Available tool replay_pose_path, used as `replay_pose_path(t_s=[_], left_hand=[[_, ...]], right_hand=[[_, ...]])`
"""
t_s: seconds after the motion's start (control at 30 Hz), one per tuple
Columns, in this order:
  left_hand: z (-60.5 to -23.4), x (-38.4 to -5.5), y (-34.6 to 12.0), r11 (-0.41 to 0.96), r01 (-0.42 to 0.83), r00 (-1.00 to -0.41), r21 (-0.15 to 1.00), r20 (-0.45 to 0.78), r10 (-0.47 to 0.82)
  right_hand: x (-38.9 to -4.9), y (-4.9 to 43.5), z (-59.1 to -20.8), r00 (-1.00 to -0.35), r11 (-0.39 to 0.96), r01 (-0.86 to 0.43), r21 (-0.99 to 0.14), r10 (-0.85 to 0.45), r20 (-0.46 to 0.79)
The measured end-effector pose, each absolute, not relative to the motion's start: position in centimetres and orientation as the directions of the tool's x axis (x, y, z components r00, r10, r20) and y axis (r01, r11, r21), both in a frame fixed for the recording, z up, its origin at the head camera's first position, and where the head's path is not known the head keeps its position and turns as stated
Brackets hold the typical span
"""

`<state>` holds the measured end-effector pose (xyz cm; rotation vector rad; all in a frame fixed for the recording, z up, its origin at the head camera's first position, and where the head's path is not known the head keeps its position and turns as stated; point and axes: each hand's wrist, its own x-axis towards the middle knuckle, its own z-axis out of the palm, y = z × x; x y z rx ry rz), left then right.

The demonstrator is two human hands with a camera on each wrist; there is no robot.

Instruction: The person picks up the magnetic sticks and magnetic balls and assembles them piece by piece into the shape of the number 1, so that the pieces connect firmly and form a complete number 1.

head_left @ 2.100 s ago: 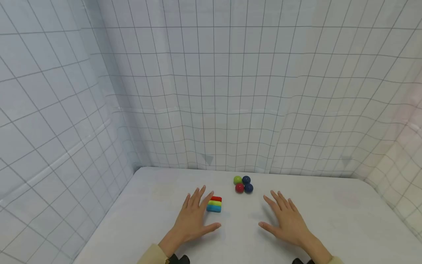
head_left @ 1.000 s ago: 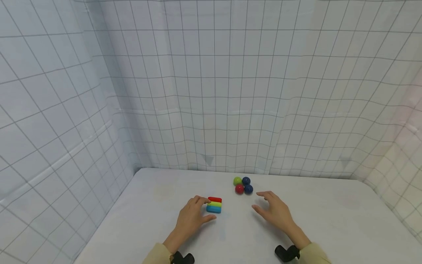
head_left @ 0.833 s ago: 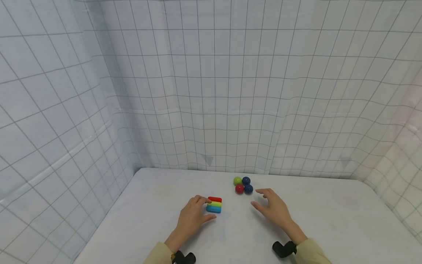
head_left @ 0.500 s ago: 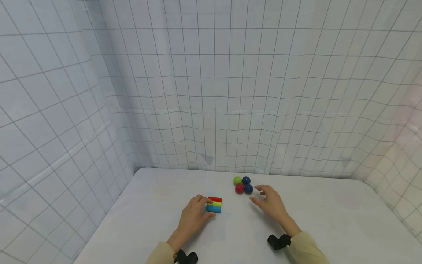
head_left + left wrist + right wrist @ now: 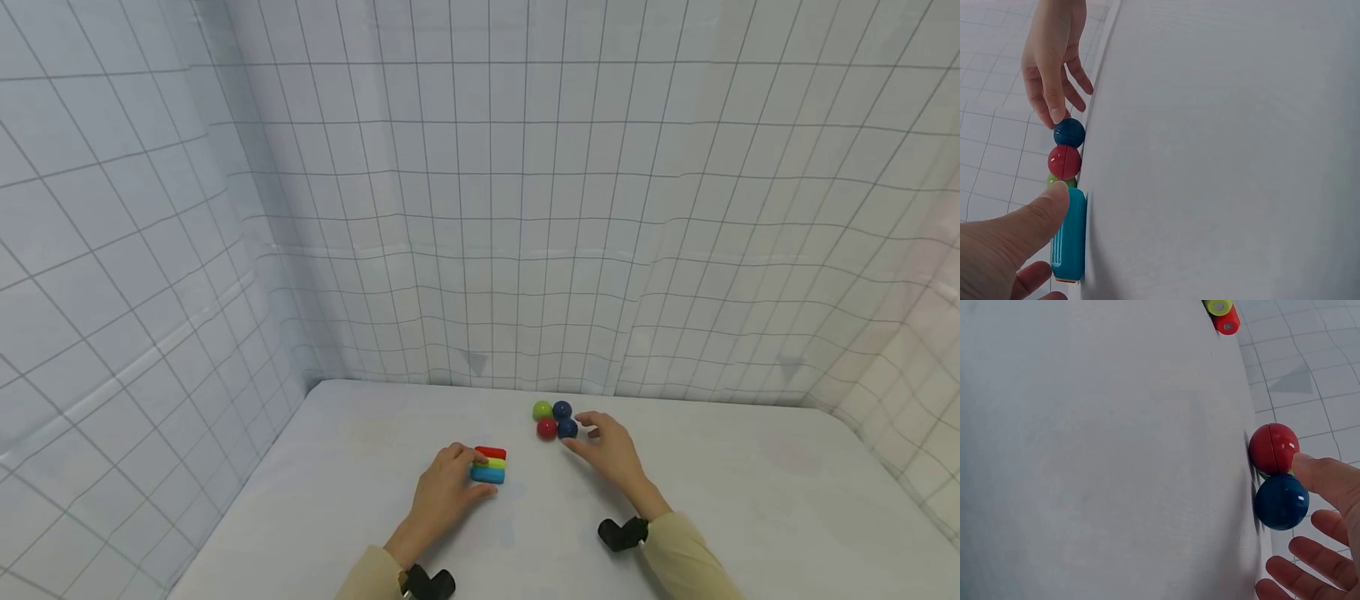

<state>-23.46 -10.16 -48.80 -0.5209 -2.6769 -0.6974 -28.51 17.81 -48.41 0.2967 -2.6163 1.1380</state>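
Observation:
Three short rods, red (image 5: 492, 452), yellow-green (image 5: 497, 463) and blue (image 5: 488, 475), lie side by side on the white table, with grey discs on their ends in the right wrist view. My left hand (image 5: 441, 496) is at their left end, index fingertip over the yellow-green rod, thumb in front of the blue one. Beyond them sit a green ball (image 5: 542, 409), a red ball (image 5: 547, 428) and two dark blue balls (image 5: 567, 429), clustered. My right hand (image 5: 611, 450) reaches around the near blue ball's right side, thumb and index apart, remaining fingers loose in the right wrist view.
The white table (image 5: 712, 492) ends at a hanging white cloth with a grid (image 5: 570, 208), which also closes off the left and right sides. A black wrist camera (image 5: 622, 533) sits on each wrist.
Both hands have come in from spread above the table. The right has moved left and away toward the balls; the left has curled beside the rods. Rods and balls keep their arrangement.

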Motion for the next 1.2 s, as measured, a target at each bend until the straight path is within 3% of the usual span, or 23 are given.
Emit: replay_pose_path(t_s=[1.2], left_hand=[[-49.0, -23.5, -9.4, 0.811, 0.391, -0.9, 0.436, 0.366, 0.237]], right_hand=[[-30.4, 16.8, -49.3, -0.933, 0.681, -0.311, -0.663, -0.085, 0.35]])
